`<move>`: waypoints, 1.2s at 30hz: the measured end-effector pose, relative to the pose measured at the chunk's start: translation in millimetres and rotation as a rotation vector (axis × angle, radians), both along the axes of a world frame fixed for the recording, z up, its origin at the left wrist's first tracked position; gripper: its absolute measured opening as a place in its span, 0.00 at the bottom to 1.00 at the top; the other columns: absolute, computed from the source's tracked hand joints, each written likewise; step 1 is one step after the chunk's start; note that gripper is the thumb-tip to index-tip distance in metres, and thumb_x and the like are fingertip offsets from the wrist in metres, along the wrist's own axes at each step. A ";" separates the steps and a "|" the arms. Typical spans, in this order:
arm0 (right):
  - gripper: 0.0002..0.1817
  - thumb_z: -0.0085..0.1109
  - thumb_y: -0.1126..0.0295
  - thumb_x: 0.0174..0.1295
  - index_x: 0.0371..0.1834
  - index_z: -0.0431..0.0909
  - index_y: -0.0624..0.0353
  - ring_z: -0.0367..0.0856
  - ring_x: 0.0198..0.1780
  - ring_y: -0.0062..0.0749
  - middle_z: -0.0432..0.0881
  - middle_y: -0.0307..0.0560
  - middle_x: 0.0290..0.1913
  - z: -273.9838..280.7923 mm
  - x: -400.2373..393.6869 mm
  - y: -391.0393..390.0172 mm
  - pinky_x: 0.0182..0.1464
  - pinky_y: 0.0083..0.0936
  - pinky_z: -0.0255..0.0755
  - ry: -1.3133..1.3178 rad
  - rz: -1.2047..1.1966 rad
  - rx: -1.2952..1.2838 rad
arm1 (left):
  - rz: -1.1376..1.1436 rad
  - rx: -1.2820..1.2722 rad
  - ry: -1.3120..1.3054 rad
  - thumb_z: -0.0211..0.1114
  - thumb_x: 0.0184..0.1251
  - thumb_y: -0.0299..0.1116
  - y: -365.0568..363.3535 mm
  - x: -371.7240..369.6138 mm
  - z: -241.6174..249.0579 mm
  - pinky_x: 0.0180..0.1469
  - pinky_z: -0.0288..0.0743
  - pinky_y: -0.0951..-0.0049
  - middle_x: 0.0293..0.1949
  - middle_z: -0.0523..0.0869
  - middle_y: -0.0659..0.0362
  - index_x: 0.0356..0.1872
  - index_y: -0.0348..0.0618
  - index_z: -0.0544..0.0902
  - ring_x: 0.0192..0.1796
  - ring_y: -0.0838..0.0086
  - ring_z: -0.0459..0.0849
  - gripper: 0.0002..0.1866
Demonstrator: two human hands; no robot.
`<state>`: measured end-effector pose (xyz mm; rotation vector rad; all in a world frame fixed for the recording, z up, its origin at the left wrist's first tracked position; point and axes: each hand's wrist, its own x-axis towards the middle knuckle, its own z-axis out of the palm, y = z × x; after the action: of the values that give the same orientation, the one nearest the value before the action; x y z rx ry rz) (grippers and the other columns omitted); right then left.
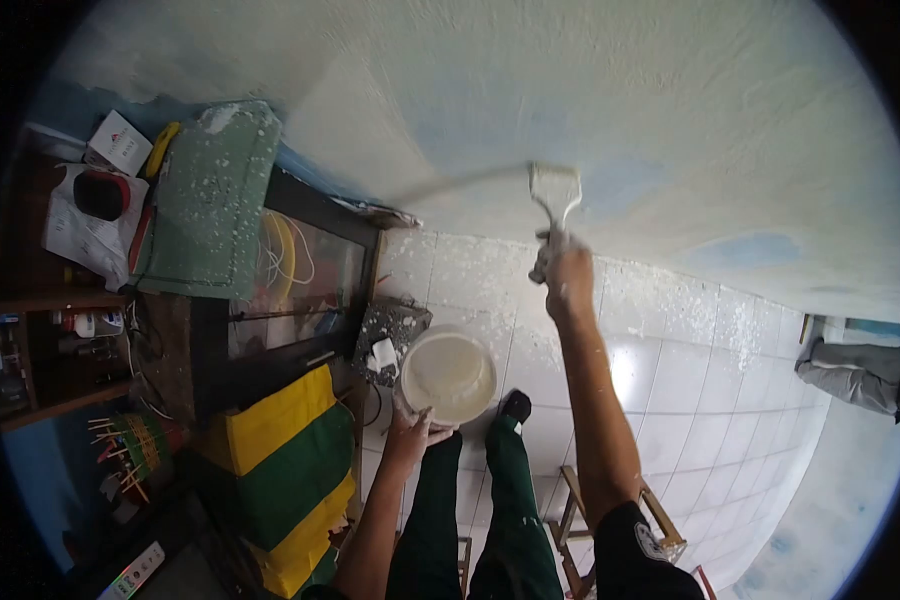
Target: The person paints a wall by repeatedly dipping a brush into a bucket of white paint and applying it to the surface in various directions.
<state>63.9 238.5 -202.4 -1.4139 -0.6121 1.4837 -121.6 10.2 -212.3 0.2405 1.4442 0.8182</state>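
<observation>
My right hand (568,268) is closed round the handle of a wide, flat paintbrush (556,187). The brush's whitened bristles are against or very near the wall (610,110), which shows pale coating with blue patches. Lower and to the left, my left hand (415,438) holds a round white bucket (473,398) at its near side. Whitish paint or slurry lies in the bucket. Its fingers are smeared with white.
White floor tiles (685,375) are spattered. A dark glass-fronted cabinet (305,290) with a speckled green case (210,205) stands left, beside a yellow-and-green cloth (285,450). A speckled box (385,330) is near the bucket. Wooden stool parts (568,520) stand by my legs.
</observation>
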 end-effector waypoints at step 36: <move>0.14 0.40 0.60 0.66 0.31 0.67 0.60 0.62 0.16 0.15 0.64 0.36 0.18 -15.0 45.9 -0.1 0.17 0.14 0.57 -0.073 -0.012 0.199 | 0.037 0.104 0.055 0.48 0.65 0.28 30.2 57.0 -49.2 0.41 0.81 0.62 0.53 0.65 0.42 0.63 0.52 0.38 0.41 0.55 0.81 0.32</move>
<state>109.8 238.4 -217.3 -1.3191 -0.7728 1.3272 -64.7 40.4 -261.5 0.3183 1.4627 0.9242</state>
